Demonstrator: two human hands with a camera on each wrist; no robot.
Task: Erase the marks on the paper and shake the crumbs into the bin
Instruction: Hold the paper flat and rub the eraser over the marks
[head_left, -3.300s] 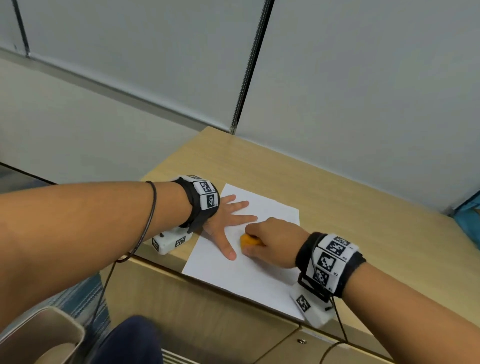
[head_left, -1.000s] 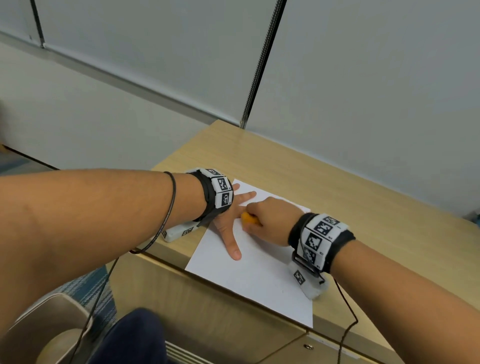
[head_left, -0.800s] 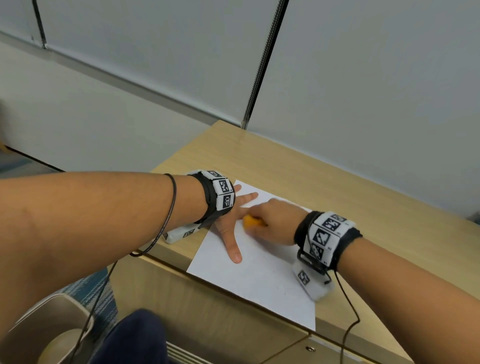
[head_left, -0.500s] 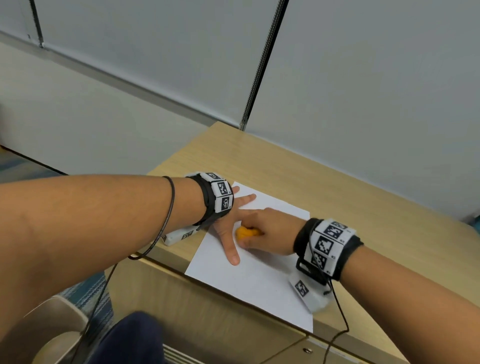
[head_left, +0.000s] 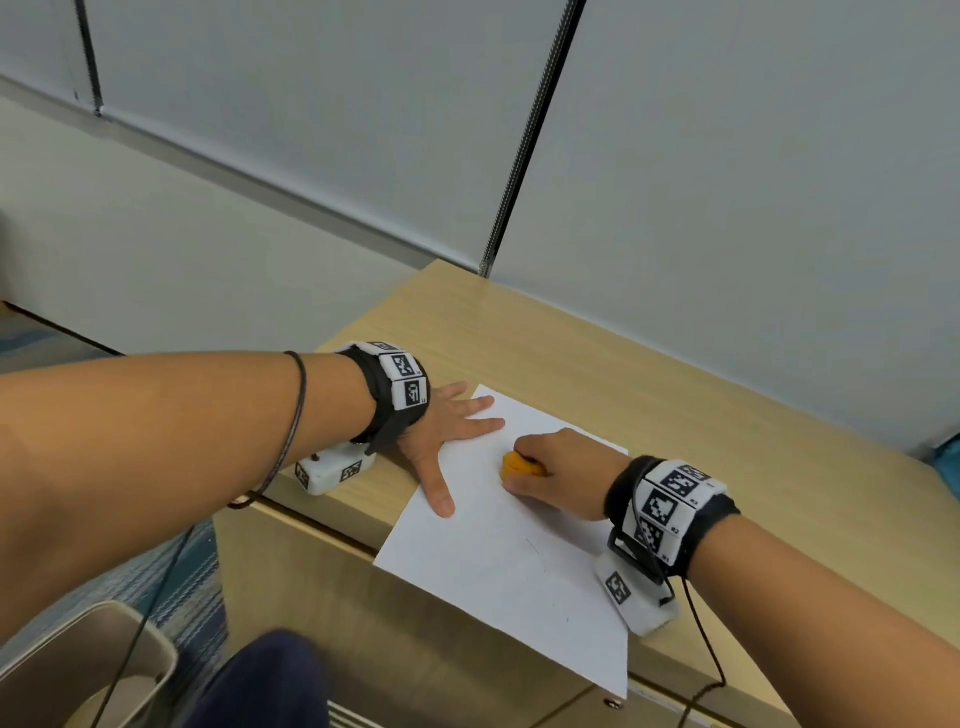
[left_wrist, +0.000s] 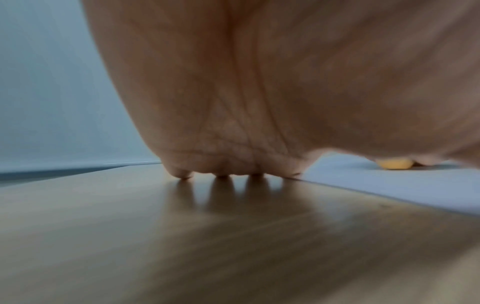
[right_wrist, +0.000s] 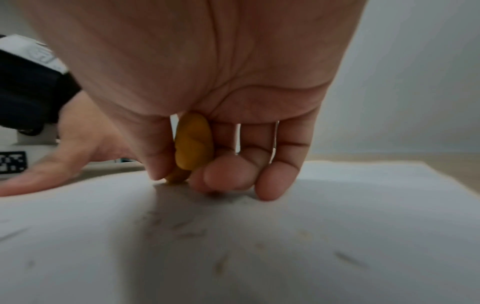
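A white sheet of paper (head_left: 498, 561) lies on the wooden desk (head_left: 675, 395), its near edge hanging over the front. My left hand (head_left: 441, 441) lies flat with fingers spread on the paper's left edge, pressing it down. My right hand (head_left: 550, 478) grips an orange eraser (head_left: 519, 465) between thumb and curled fingers, its tip on the paper. In the right wrist view the eraser (right_wrist: 192, 148) touches the paper (right_wrist: 233, 257), with grey crumbs and faint marks scattered in front of it. The left wrist view shows my left palm (left_wrist: 259, 92) on the desk and the eraser (left_wrist: 393, 164) far right.
A beige bin (head_left: 88, 670) stands on the floor at the lower left, beside the desk's front. Grey partition walls (head_left: 727, 182) rise behind the desk. A dark trouser knee (head_left: 260, 680) shows below the desk edge.
My right hand with the eraser has been rubbing back and forth over the paper's upper middle; it now sits slightly right of my left fingers. The left hand stays pressed on the sheet.
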